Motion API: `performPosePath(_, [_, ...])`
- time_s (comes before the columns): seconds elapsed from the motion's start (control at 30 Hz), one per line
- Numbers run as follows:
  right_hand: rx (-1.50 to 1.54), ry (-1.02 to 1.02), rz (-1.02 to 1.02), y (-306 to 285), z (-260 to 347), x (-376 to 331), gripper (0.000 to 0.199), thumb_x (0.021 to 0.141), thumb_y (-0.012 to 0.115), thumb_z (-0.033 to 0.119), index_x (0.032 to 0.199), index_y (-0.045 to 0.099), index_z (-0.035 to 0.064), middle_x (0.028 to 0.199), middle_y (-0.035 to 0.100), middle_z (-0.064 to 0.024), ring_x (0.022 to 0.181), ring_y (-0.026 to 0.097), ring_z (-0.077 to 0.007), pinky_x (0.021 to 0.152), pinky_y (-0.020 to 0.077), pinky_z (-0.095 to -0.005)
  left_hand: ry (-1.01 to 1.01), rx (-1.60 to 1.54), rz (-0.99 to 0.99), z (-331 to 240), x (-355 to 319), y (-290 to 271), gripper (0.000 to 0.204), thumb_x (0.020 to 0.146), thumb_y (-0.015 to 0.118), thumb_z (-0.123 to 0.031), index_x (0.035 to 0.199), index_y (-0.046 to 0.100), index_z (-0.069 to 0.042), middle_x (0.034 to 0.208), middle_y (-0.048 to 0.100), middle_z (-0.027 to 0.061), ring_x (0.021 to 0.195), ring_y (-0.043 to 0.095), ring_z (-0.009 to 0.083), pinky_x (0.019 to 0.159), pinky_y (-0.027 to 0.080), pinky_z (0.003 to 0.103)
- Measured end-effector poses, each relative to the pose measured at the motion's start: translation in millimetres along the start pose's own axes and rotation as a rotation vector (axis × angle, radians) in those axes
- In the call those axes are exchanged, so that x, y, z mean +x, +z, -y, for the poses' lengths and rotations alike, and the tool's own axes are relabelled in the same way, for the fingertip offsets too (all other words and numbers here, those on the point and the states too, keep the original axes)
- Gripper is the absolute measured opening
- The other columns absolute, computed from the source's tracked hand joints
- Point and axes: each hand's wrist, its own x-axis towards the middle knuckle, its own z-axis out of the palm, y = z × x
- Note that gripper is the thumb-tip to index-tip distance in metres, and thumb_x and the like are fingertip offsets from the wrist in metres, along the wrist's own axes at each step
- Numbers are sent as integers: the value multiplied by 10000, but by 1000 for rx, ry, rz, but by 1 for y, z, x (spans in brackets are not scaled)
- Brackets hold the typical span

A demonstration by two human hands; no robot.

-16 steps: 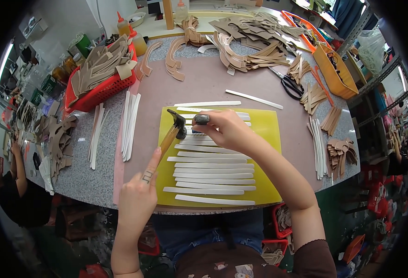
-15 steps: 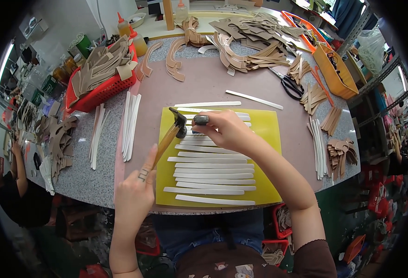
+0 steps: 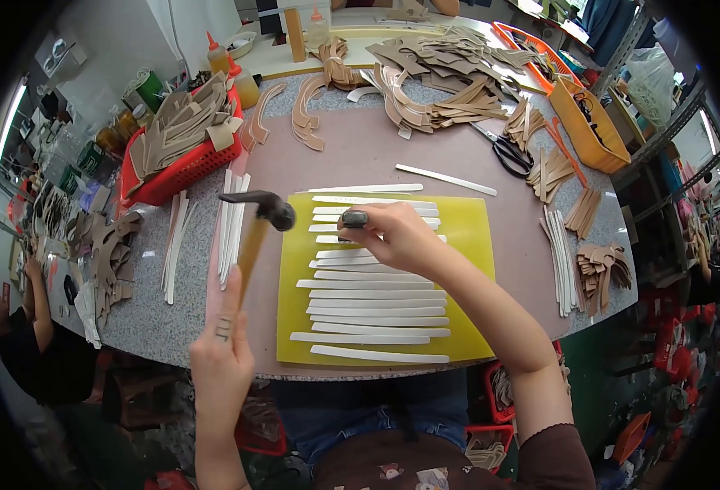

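My left hand (image 3: 221, 351) is closed round the wooden handle of a hammer (image 3: 271, 211), its dark metal head raised left of the board's upper part. Between the fingers of my right hand (image 3: 392, 233) stands a punch (image 3: 354, 219); only its dark, blunt top shows, and its lower end is hidden. It is over the upper rows of white strips (image 3: 376, 296), which lie side by side across a yellow board (image 3: 468, 327). Small marks dot the uppermost strip on the board.
Bundles of white strips lie left (image 3: 231, 220) and right (image 3: 561, 261). Around the table (image 3: 151, 327) are a red basket (image 3: 188, 167) of tan pieces, black-handled scissors (image 3: 511, 155) and an orange bin (image 3: 590, 126). Another person (image 3: 37, 343) is at far left.
My left hand has swung the hammer up and left, away from the punch. My right hand stays nearly in place with the punch.
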Motion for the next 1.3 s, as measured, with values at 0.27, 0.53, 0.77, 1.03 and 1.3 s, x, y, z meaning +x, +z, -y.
performPosePath(0.27, [643, 372, -401, -16, -12, -19, 49, 928, 708, 81, 928, 690, 36, 812, 719, -35, 583, 560, -132, 550, 438, -296, 33, 136, 250, -16, -15, 31, 728, 932, 621, -16, 1575, 415, -290, 630, 492, 63, 457, 432, 188, 471, 405, 398])
performPosePath(0.53, [61, 130, 15, -8, 12, -9, 62, 912, 705, 50, 967, 707, 22, 797, 722, -54, 611, 579, -154, 590, 479, -277, 43, 100, 188, -11, -16, 29, 693, 941, 627, -44, 1562, 438, -288, 629, 499, 62, 443, 441, 198, 457, 405, 395])
performPosePath(0.77, [58, 146, 34, -5, 10, -6, 68, 893, 715, 42, 958, 707, 24, 795, 724, -63, 602, 571, -176, 579, 462, -295, 20, 116, 246, -18, -15, 24, 664, 959, 619, -70, 1560, 438, -286, 641, 526, 64, 448, 467, 199, 463, 416, 394])
performPosePath(1.03, [-16, 37, 32, -2, 12, -4, 59, 886, 724, 50, 933, 699, 26, 776, 715, -68, 572, 547, -201, 562, 443, -306, 17, 132, 257, -19, -15, 24, 660, 961, 620, -77, 1560, 439, -286, 641, 536, 68, 448, 469, 203, 465, 419, 401])
performPosePath(1.3, [35, 43, 7, -2, 12, -4, 63, 889, 727, 68, 905, 683, 26, 740, 690, -73, 558, 531, -213, 552, 431, -321, -5, 130, 277, -23, -14, 20, 656, 962, 611, -72, 1558, 440, -286, 640, 543, 76, 449, 476, 212, 470, 426, 409])
